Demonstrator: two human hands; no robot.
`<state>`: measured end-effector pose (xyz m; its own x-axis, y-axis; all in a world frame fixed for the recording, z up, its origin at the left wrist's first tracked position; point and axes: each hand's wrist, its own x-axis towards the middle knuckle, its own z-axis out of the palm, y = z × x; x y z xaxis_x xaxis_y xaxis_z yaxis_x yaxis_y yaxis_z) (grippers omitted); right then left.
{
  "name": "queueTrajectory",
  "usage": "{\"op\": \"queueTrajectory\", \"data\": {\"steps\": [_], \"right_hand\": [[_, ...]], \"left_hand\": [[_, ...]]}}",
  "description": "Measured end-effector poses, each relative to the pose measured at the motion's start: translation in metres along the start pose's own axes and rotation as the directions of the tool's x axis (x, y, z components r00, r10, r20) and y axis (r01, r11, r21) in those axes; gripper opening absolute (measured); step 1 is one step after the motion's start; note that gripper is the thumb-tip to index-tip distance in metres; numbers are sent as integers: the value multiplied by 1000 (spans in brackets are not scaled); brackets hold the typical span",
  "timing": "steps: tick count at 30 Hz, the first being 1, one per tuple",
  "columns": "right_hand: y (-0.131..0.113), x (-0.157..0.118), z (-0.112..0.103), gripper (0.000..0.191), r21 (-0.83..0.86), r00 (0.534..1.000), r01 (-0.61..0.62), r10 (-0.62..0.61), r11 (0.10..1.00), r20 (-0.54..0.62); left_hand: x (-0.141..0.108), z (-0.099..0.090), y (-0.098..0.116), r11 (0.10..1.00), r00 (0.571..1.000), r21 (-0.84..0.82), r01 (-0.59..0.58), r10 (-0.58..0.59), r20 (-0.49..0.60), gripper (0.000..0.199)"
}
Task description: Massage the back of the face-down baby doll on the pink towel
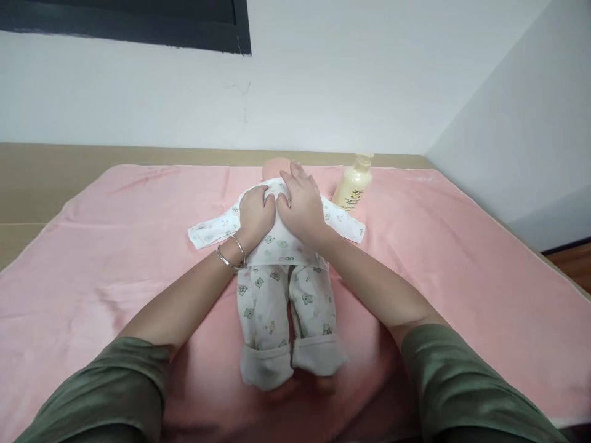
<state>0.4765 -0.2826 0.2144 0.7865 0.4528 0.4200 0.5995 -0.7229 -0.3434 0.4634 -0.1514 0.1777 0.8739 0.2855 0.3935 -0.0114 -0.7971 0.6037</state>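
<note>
A baby doll (276, 249) in a white printed top and matching trousers (265, 307) lies lengthwise before me, apparently face down. Its bald head (276, 167) points away and its sleeves stretch out to both sides. My left hand (257, 212) rests on the left of its upper back, thumb towards the middle, fingers curving over the side. On the right of the upper back lies my right hand (302, 206), flat with fingers stretched out towards the head. Both thumbs nearly meet at the centre. The feet show partly below the rolled trouser cuffs (318, 354).
A pale yellow pump bottle (353, 187) stands just beyond the doll's right sleeve. A pink cloth (462, 277) covers the light wooden surface (46, 178). White walls (346, 74) rise behind and to the right, with a dark frame (184, 31) at upper left.
</note>
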Motion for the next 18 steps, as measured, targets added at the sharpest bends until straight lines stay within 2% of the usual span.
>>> {"op": "queueTrajectory", "data": {"steps": [5,8,10,13,16,18], "right_hand": [[3,2,3,48,40,987,13,-19,999,157],[7,4,1,50,88,995,-15,6,996,99],[8,4,2,52,64,998,-31,28,997,55],[1,2,4,50,-9,992,-32,33,999,124],[-21,-6,-11,47,-68,974,-34,48,997,223],[-41,-22,-38,45,-61,963,48,-30,997,267]], "left_hand": [[2,2,-2,1000,1000,19,9,-9,-6,48],[2,3,-4,1000,1000,28,-14,14,5,49],[2,3,-4,999,1000,38,-25,25,3,50],[2,3,-3,999,1000,51,-12,13,-6,50],[1,0,-2,999,999,53,-3,1,34,47],[1,-1,-1,998,997,61,1,-6,79,44]]}}
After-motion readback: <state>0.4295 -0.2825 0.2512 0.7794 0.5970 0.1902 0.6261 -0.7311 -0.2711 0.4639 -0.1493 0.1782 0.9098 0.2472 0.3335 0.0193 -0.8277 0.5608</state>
